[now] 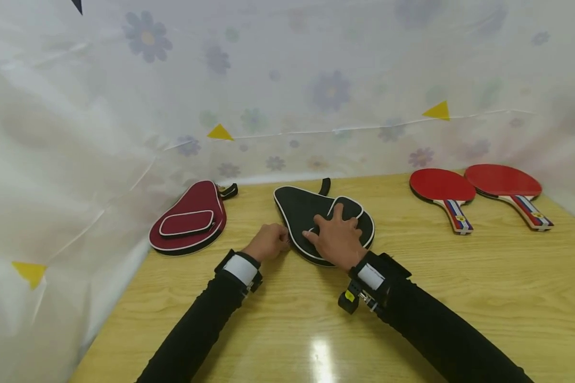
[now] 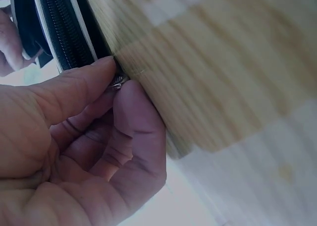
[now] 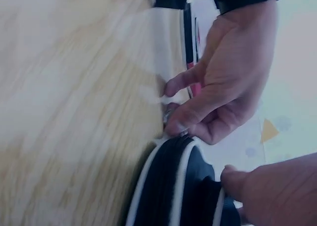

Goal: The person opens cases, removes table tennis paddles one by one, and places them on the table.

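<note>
A black table tennis bat case (image 1: 297,205) with white piping lies flat on the table, its narrow end toward the back left. My left hand (image 1: 268,242) is at the case's left edge. In the left wrist view, its thumb and forefinger pinch the metal zipper pull (image 2: 118,82), beside the dark zipper (image 2: 60,28) along the side wall. My right hand (image 1: 339,238) rests on top of the case with fingers spread, over the small front pocket (image 1: 348,205). The right wrist view has the left hand (image 3: 233,72) at the case's rim, beyond the right thumb (image 3: 233,184).
A dark red bat case (image 1: 191,194) with a black strap lies to the left on the wooden table (image 1: 278,330). Two red bats (image 1: 441,184) (image 1: 503,180) lie at the back right, handles toward me. A flowered sheet (image 1: 287,80) hangs behind the table.
</note>
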The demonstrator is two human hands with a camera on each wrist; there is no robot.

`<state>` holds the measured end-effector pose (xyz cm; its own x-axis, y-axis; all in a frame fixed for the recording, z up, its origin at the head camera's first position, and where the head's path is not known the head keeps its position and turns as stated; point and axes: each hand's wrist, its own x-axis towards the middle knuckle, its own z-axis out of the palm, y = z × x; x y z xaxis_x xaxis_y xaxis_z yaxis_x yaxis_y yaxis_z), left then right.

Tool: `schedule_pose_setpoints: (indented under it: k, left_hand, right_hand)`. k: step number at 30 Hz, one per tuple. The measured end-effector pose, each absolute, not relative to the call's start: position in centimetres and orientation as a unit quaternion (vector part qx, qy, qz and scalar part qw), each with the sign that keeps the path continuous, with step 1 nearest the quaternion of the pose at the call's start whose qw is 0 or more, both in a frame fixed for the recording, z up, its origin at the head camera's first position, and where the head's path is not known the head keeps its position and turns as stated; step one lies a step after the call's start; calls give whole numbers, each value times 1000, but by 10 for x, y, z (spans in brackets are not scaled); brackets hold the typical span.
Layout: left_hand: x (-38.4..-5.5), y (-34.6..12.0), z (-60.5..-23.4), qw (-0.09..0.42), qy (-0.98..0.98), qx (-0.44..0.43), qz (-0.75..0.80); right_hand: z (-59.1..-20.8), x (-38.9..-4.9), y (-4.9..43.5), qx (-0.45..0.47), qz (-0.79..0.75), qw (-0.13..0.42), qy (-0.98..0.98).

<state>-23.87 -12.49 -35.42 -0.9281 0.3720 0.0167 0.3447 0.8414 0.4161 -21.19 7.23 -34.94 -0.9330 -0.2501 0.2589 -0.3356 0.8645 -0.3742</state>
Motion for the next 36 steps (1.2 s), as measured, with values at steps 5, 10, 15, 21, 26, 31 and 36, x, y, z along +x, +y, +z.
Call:
schedule_pose_setpoints:
  k: [5,10,15,21,26,31,36]
  left_hand:
    - [-239,-125,-354,35,958,181,218]
    - [-238,-125,-353,34,957,179,223]
    - [-238,-125,-353,30,957,184,224]
    - [-238,-126,-354,28,957,178,229]
    - [-238,-126,-355,38,954,169,245]
    - [-238,-127,-355,42,953,165,249]
    - [-237,-129,-355,33,952,170,251]
  right_hand:
    - [-353,-216,75,182,195,126,-956]
    - [-351,-220,83,210,214,103,-949]
    - [-350,-224,95,247,224,81,-939]
    - [-351,-229,107,278,237,66,-929]
    - [-350,-233,114,290,235,57,-926]
    - [-348,-234,120,294,232,48,-926]
    - [-346,-236,125,299,230,42,-925]
